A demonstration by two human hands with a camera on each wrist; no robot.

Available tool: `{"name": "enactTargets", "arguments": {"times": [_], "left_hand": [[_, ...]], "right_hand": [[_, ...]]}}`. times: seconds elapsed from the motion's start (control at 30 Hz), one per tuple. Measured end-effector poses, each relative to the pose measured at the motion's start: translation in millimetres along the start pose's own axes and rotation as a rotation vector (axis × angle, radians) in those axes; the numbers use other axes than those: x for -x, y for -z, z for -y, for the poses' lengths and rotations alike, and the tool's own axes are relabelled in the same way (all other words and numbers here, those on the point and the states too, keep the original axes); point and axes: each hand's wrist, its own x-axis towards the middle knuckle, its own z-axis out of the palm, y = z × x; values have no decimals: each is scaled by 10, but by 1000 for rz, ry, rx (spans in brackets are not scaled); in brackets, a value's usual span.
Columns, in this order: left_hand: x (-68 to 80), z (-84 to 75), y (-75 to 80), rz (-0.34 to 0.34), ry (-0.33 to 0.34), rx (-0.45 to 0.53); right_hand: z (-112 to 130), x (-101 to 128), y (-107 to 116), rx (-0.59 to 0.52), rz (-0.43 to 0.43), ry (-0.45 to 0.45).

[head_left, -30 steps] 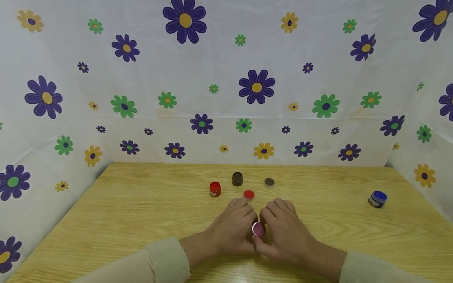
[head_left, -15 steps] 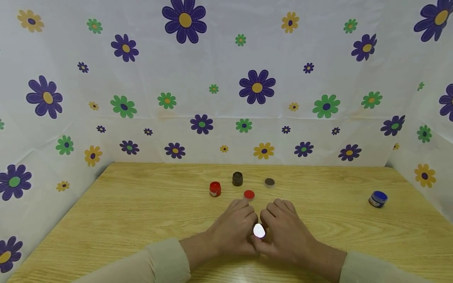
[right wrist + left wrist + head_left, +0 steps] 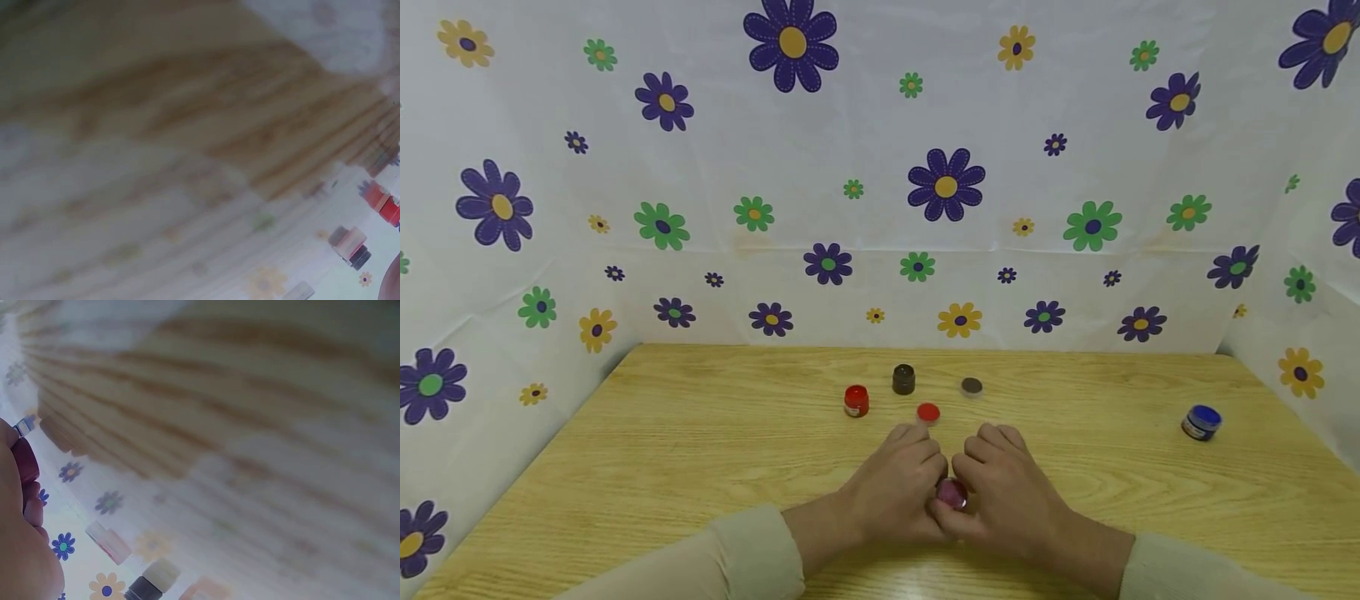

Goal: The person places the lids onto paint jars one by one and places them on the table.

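Head view: small magenta pot [image 3: 952,492], held low over the wooden table [image 3: 700,450] between left hand [image 3: 895,487] and right hand [image 3: 1003,492], fingers of both curled round it. Beyond: red lid [image 3: 928,412], red pot [image 3: 856,401], dark pot [image 3: 903,379].

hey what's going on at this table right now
A person in cream sleeves has both hands together at the near middle of the wooden table. The left hand and right hand both grip a small magenta paint pot between them. Behind the hands stand an open red paint pot and an open dark brown paint pot, with a loose red lid and a loose brown lid lying nearby. A blue-lidded pot sits far right.
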Motion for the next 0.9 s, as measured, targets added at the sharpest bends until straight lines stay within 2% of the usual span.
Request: {"name": "enactTargets", "arguments": {"times": [0.37, 0.77, 0.9], "left_hand": [[-2, -40, -30, -23, -22, -25], [10, -33, -63, -58, -22, -32], [13, -27, -59, -33, -3, -15]], "right_hand": [[2, 2, -22, 6, -35, 15], [-4, 21, -24, 8, 16, -19], [-6, 29, -20, 10, 37, -32]]}}
